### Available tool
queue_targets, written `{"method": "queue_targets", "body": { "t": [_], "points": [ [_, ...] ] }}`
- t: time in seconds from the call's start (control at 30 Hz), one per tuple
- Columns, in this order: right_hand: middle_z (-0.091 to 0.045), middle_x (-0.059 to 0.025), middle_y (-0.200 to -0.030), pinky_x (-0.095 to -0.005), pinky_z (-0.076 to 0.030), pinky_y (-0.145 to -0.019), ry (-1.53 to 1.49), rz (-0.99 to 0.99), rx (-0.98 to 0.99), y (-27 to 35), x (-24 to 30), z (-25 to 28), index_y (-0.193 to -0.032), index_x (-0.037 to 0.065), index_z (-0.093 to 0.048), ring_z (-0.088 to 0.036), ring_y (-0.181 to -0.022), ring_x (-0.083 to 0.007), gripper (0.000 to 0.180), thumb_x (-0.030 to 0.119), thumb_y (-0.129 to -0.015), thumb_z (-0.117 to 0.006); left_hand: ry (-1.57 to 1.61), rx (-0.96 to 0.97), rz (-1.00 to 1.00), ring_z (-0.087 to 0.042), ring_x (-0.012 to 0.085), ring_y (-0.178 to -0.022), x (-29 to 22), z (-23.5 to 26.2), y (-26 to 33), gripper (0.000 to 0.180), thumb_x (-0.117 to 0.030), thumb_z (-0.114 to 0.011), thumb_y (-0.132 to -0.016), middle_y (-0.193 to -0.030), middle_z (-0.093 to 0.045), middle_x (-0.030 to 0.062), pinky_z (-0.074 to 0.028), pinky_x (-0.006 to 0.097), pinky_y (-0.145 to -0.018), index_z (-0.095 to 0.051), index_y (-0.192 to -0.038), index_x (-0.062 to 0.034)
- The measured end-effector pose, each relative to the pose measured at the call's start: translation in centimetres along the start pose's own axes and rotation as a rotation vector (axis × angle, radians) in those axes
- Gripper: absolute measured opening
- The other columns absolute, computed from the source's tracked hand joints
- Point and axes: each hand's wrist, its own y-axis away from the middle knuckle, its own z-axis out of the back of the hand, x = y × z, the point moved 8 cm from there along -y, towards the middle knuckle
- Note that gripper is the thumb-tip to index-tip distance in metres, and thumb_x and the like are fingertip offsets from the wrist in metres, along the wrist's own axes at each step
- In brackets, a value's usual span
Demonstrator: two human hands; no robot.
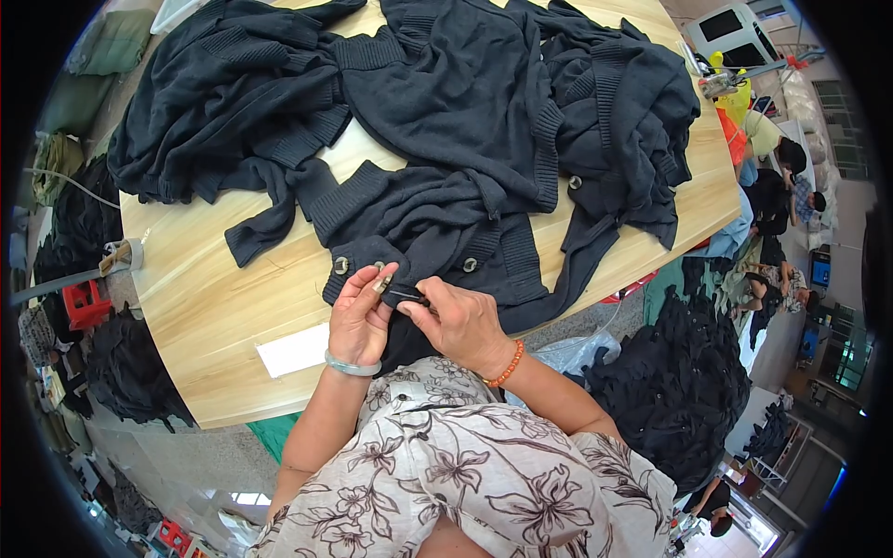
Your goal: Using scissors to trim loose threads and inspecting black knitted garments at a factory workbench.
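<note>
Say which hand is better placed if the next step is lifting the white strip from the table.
Probably the left hand: the white strip lies just beside its wrist, though it holds dark knitwear. The right hand is farther away.

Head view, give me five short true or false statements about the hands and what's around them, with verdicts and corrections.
1. The left hand and right hand are both at a dark knit garment. True.
2. The bangle worn behind the left hand is black. False: it is pale.
3. An orange beaded bracelet sits behind the right hand. True.
4. The white strip lies right of both hands. False: it lies left of them.
5. The tabletop is wood-grained. True.
</note>
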Motion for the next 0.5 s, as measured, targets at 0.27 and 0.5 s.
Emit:
{"method": "queue_targets", "body": {
  "t": [0.27, 0.5],
  "points": [
    [-0.062, -0.011, -0.112, -0.0328, -0.056, -0.078, -0.247, 0.003, 0.006, -1.7, -2.7, -0.6, -0.124, 0.007, -0.057, -0.066, -0.093, -0.0252, 0.058, 0.012, -0.07, -0.079, -0.019, 0.061, -0.057, -0.065, 0.0231, -0.108, -4.5, -2.4, 2.7, 0.023, 0.001, -0.057, -0.093, -0.121, -0.063, 0.0214, -0.054, 0.034, -0.096, -0.057, -0.116, -0.0013],
    [-0.063, -0.01, -0.086, -0.0322, -0.05, -0.06, -0.234, 0.019, -0.059, -2.7, -2.3, -0.5, -0.101, 0.002, -0.063, -0.065, -0.07, -0.0268, 0.031, -0.001, -0.07, -0.068, -0.112, -0.113, -0.469, -0.062, 0.026, -0.111, -11.0, 2.7, 2.2, 0.028, -0.002, -0.054, -0.096, -0.124, -0.06, 0.02, -0.051, 0.036, -0.1, -0.049, -0.123, -0.0017]
  ]
}}
